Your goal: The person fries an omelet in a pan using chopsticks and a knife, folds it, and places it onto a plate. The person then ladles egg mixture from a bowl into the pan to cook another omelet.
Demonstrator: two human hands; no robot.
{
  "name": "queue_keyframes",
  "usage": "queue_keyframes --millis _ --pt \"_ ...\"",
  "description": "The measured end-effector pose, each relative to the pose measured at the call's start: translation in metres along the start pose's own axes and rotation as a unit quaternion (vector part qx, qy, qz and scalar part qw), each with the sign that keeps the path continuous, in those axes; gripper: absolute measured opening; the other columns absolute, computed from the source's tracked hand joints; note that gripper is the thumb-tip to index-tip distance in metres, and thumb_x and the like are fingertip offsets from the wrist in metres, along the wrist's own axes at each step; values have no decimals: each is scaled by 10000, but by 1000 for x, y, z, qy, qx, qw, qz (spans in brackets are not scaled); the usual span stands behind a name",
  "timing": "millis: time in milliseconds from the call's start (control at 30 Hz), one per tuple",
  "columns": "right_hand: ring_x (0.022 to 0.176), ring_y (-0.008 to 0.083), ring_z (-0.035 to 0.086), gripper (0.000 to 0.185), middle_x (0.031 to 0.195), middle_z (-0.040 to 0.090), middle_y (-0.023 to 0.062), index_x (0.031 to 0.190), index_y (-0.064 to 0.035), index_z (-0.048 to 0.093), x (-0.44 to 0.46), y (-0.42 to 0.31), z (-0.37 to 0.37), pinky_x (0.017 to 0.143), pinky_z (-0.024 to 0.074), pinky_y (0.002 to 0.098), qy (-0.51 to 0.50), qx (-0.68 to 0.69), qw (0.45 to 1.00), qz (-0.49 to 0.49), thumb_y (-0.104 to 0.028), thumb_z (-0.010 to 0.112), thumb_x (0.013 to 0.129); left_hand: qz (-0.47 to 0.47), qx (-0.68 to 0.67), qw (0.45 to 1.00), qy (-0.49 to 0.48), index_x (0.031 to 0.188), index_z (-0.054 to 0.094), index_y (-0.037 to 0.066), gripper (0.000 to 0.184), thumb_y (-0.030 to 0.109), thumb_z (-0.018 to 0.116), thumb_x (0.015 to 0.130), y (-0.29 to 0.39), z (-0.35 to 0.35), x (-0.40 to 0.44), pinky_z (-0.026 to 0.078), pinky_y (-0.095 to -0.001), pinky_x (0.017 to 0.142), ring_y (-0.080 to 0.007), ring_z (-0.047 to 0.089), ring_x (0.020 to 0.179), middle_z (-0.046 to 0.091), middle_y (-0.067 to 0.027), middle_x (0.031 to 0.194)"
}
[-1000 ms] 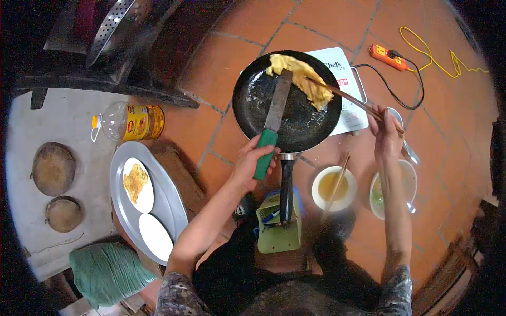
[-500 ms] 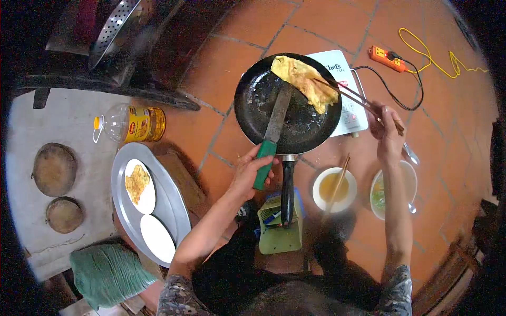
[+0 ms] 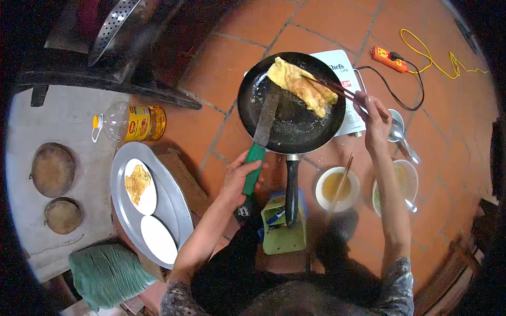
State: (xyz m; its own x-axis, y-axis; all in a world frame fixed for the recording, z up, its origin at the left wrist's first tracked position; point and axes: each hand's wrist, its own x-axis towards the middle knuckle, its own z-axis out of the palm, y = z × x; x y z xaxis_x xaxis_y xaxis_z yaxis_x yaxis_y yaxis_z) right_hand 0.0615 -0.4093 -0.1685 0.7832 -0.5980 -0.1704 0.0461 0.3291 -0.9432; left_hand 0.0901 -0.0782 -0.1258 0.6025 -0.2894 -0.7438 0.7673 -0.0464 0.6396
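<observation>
A folded yellow omelette (image 3: 301, 87) lies in the upper part of the black frying pan (image 3: 300, 131), which sits over a white cooker (image 3: 352, 118). My left hand (image 3: 241, 178) is closed round the green handle of a flat-bladed knife (image 3: 267, 118); its blade reaches over the pan's left side, its tip just below the omelette's left end. In my right hand (image 3: 374, 117) is a pair of brown chopsticks (image 3: 345, 92), their tips on the omelette. The pan's black handle (image 3: 291, 189) points toward me, untouched.
Left: an oil bottle (image 3: 138, 122) and a metal tray (image 3: 176, 210) with two white plates, one holding egg (image 3: 137, 184). Right: a bowl of yellow liquid (image 3: 331, 199), another bowl (image 3: 410, 176), a ladle (image 3: 401, 137), an orange power strip (image 3: 389, 59). A green basket (image 3: 284, 243) is below the pan.
The knife has drawn down and left, away from the omelette's middle. The omelette lies flatter across the pan, with the chopsticks still on it. The pan appears slightly further right.
</observation>
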Motion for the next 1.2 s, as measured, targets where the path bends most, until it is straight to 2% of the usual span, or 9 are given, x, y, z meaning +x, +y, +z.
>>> queue_keyframes --millis 200,400,733,900,1000,1067,1100,1167,1200 --pt "971 188 583 259 1044 606 125 1016 46 602 -19 -16 3 891 483 317 -13 -21 999 -41 -172 507 914 6 -7 1000 -4 1167 517 105 357 135 596 821 0 -4 -7 439 -242 441 -127 550 569 620 -69 874" --pt "982 184 578 211 1064 600 112 1001 26 605 -25 11 -25 876 494 322 26 36 999 -3 -145 531 901 7 14 1000 -3 1161 520 96 356 133 598 816 4 -1 4 442 -245 447 -127 550 562 624 -65 850" --pt "981 193 585 247 1074 595 127 1062 31 578 -54 -15 -36 872 493 319 23 10 1000 4 -153 502 915 15 -4 1000 -4 1154 512 98 349 143 596 819 8 0 -2 433 -240 448 -124 551 566 623 -61 861" --pt "937 168 590 271 1056 594 110 1064 30 578 -58 0 -43 865 488 298 31 13 999 28 -185 500 919 10 2 1000 -14 1164 503 94 350 135 588 827 18 10 18 431 -243 440 -129 551 565 619 -68 860" --pt "928 153 585 267 1043 596 100 1057 23 584 -59 -4 -39 869 480 289 29 -27 999 20 -191 500 920 10 12 999 -32 1180 490 87 359 124 578 834 20 16 38 433 -249 434 -135 552 562 616 -79 853" --pt "942 151 577 246 1044 597 87 1049 15 591 -63 -13 -36 867 473 285 1 -126 992 -7 -170 489 924 9 8 999 -46 1193 479 82 363 112 565 841 15 14 52 434 -257 433 -140 553 560 614 -87 852" --pt "942 151 577 246 1044 597 87 1049 15 591 -70 -21 -28 867 473 285 1 -125 992 -6 -170 489 924 8 8 999 -46 1193 479 82 363 112 565 841 16 17 51 434 -257 433 -140 553 560 614 -87 852" --pt "940 152 572 235 1053 592 75 1053 18 591 -89 -35 -10 865 462 275 -6 -145 989 -28 -142 473 928 4 11 1000 -22 1196 476 81 361 108 557 845 17 24 48 431 -254 430 -140 550 558 609 -88 847" --pt "960 155 563 208 1072 586 76 1054 20 593 -92 -31 -16 869 450 275 -44 -183 980 -59 -93 484 918 3 11 1000 -22 1196 476 81 361 108 557 845 16 23 48 431 -254 430 -140 550 558 609 -88 847"
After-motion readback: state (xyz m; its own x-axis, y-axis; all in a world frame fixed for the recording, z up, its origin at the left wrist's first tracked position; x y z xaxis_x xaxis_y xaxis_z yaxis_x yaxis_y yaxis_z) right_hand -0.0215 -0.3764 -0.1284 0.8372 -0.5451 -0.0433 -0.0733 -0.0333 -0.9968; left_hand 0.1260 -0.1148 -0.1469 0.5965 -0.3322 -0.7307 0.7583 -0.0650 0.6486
